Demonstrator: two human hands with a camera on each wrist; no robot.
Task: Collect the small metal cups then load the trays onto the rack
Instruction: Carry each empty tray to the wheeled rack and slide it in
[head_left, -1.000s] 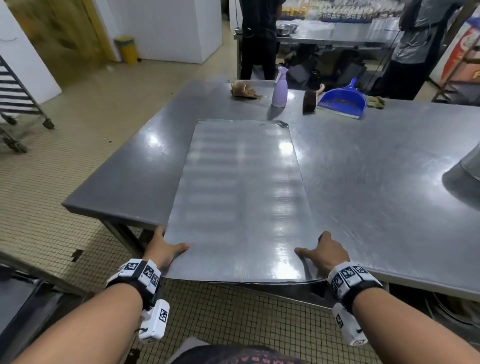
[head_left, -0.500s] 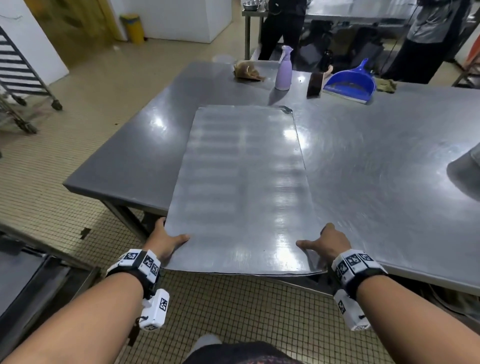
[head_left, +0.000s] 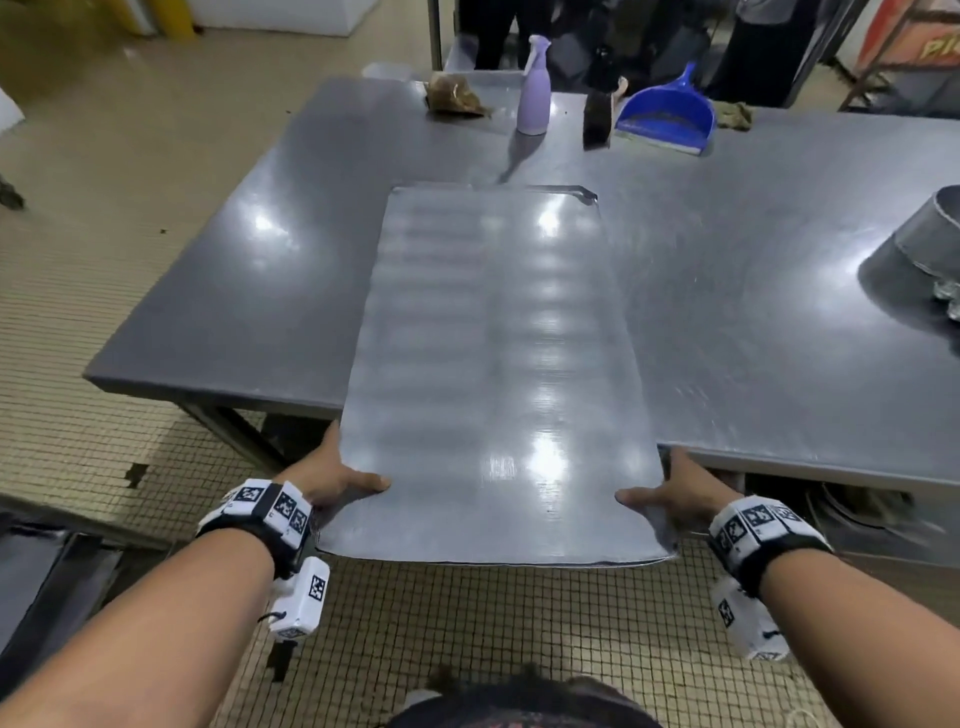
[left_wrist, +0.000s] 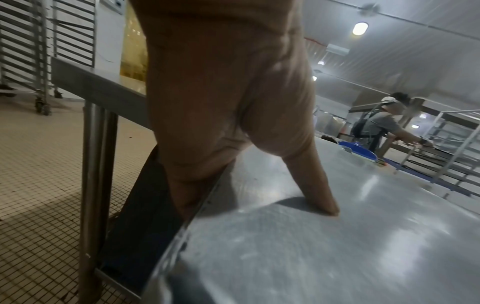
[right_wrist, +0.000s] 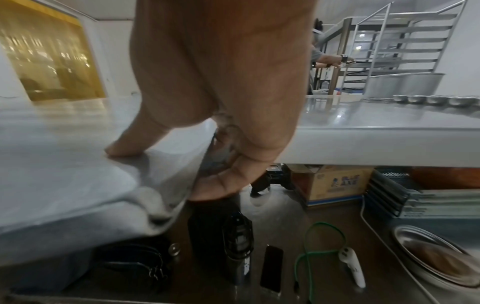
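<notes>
A large flat metal tray (head_left: 493, 364) lies lengthwise on the steel table (head_left: 753, 291), its near end hanging past the table's front edge. My left hand (head_left: 332, 473) grips the tray's near left corner, thumb on top (left_wrist: 319, 191) and fingers underneath. My right hand (head_left: 675, 488) grips the near right corner the same way, thumb on top (right_wrist: 130, 144), fingers curled under the rim (right_wrist: 228, 181). Several small metal cups (right_wrist: 428, 99) stand in a row at the table's right, beside a big metal container (head_left: 930, 234).
At the table's far side stand a lilac spray bottle (head_left: 535, 88), a blue dustpan (head_left: 667, 111), a brush and a brown rag. A wheeled tray rack (left_wrist: 23, 47) is off to the left. People work at the back. Boxes, trays and cables lie under the table (right_wrist: 335, 183).
The tray has slid toward me, its near end now well past the table's front edge. Both hands keep the same hold on its corners.
</notes>
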